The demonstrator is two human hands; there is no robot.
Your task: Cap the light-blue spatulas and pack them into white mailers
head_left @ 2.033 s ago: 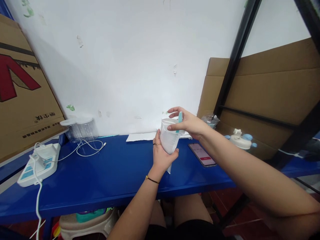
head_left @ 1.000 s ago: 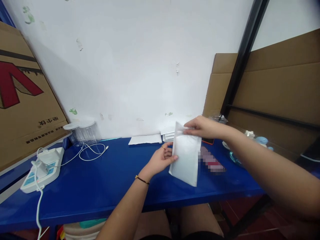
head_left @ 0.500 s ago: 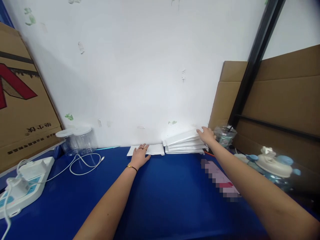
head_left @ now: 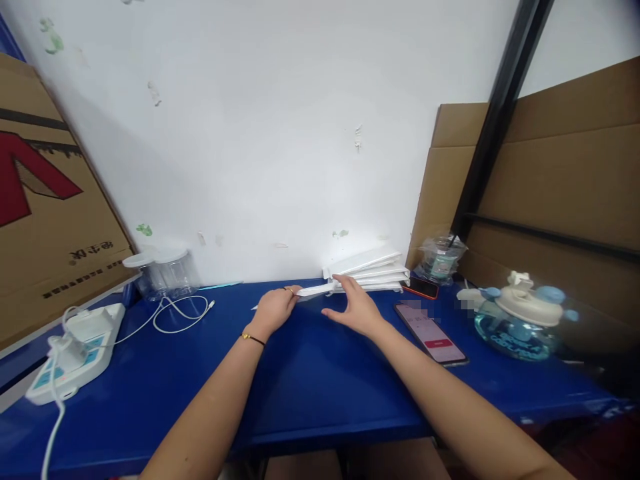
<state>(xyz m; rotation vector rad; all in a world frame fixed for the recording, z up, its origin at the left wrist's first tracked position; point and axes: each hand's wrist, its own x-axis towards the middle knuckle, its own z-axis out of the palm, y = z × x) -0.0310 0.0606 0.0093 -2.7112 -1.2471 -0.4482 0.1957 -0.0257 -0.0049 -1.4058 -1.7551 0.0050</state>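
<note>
A flat white packet (head_left: 315,291) is tilted up slightly off the blue table near the wall. My left hand (head_left: 274,311) is closed over its left end, with the fingertips hidden behind the packet. Thumb and fingers spread apart, my right hand (head_left: 358,308) is at the packet's right end; whether it touches is hard to make out. Just behind the right hand, a stack of similar white packets (head_left: 370,263) leans unevenly against the wall.
On the right are a lit phone (head_left: 433,335), a second phone (head_left: 421,287), a plastic-wrapped cup (head_left: 442,260) and a blue-tinted water jug (head_left: 520,327). Clear lidded jars (head_left: 173,273), a white cable (head_left: 183,327) and a power strip (head_left: 83,357) stand left. Cardboard (head_left: 55,200) flanks the table.
My right hand has come off the stack and moved left to the single packet. That packet has been lifted and tilted by my left hand. The view has tipped down, showing the table's front edge.
</note>
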